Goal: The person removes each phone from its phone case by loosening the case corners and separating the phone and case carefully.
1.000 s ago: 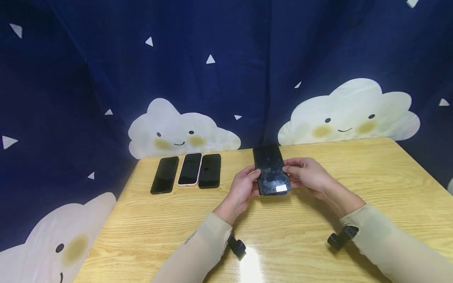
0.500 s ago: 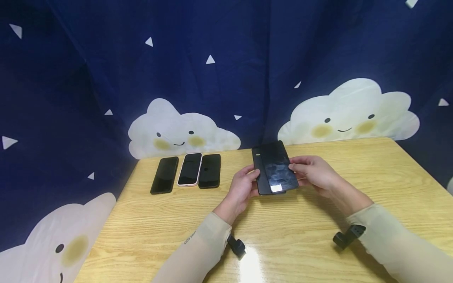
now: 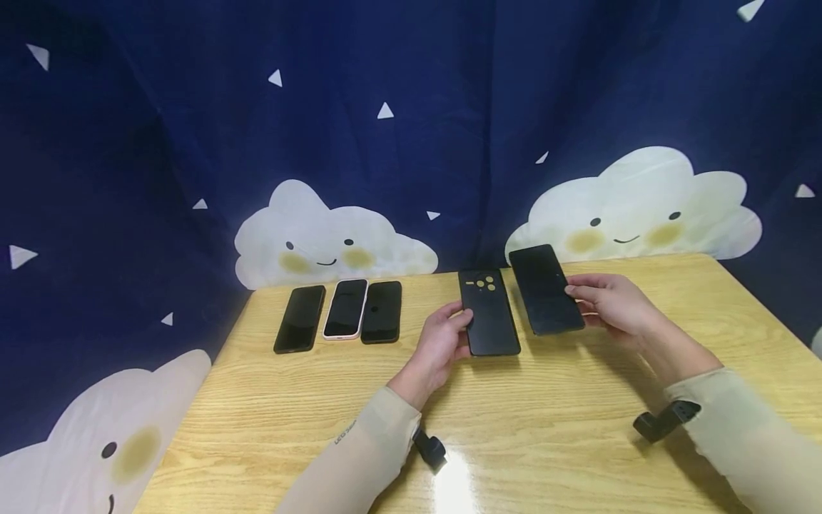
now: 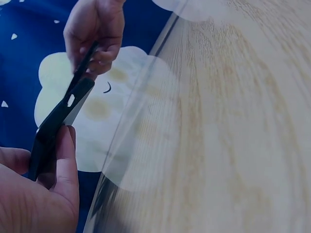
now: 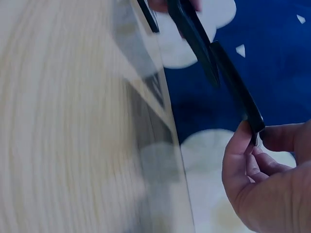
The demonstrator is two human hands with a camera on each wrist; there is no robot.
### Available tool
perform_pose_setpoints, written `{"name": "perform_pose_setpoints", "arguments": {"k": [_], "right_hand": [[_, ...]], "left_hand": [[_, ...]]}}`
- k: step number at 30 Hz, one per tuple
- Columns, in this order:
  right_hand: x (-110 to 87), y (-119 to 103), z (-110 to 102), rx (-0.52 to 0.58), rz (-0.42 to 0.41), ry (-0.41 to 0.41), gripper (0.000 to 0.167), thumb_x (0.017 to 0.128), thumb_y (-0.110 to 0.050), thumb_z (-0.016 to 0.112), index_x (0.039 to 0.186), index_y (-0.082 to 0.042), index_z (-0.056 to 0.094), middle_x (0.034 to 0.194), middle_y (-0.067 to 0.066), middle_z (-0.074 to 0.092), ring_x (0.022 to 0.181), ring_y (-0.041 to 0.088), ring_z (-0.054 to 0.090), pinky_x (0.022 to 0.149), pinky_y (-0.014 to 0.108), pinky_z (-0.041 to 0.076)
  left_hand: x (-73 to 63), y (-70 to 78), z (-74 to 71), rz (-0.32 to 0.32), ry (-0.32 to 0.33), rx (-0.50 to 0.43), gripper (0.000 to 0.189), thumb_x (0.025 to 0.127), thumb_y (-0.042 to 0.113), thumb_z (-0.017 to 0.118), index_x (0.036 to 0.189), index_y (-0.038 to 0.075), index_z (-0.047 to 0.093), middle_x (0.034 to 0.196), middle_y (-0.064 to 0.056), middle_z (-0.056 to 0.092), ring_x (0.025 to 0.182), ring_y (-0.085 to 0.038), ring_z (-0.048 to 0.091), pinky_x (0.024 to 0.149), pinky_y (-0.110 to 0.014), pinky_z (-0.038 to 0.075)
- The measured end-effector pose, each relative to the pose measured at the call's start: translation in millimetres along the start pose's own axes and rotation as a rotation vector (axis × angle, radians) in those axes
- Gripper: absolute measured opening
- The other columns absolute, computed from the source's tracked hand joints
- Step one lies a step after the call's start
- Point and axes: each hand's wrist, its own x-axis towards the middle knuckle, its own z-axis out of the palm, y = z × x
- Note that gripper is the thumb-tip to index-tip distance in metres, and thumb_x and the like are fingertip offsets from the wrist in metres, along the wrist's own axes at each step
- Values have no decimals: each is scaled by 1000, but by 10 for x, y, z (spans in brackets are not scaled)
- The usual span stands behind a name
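My left hand (image 3: 444,335) grips a black phone case (image 3: 493,321) by its left edge, thumb on top. Wood colour shows through the camera cutouts near the case's upper end. To the right, a dark phone (image 3: 546,293) is pinched at its right edge by my right hand (image 3: 613,307). Phone and case are apart in the head view, both raised above the table. Seen nearly edge-on in the left wrist view, the case (image 4: 53,121) sits between thumb and fingers. In the right wrist view the phone (image 5: 238,85) also appears edge-on, its end between thumb and fingers.
Three phones lie in a row at the table's back left: a black one (image 3: 300,319), one with a pink rim (image 3: 345,308) and another black one (image 3: 382,312). The wooden table (image 3: 289,414) ends at a dark blue curtain (image 3: 359,143) with cloud faces.
The phone has slid off the case to the right with my right hand and now stands apart from it, uncovering the cutouts. My left hand has stayed nearly in place.
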Motion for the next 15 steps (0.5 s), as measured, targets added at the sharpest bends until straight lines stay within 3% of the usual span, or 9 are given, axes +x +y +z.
{"name": "perform_pose_setpoints", "arguments": {"k": [15], "right_hand": [[-1,254,-1081,-261,99,158,66,112,-32,42,158,11,22,93,-26,56,86,2,59,74,25,55]], "left_hand": [[-32,19,11,-1,-6,4,37,104,19,60,139,8,61,105,-12,76,80,-16,74,59,-27,58]]}}
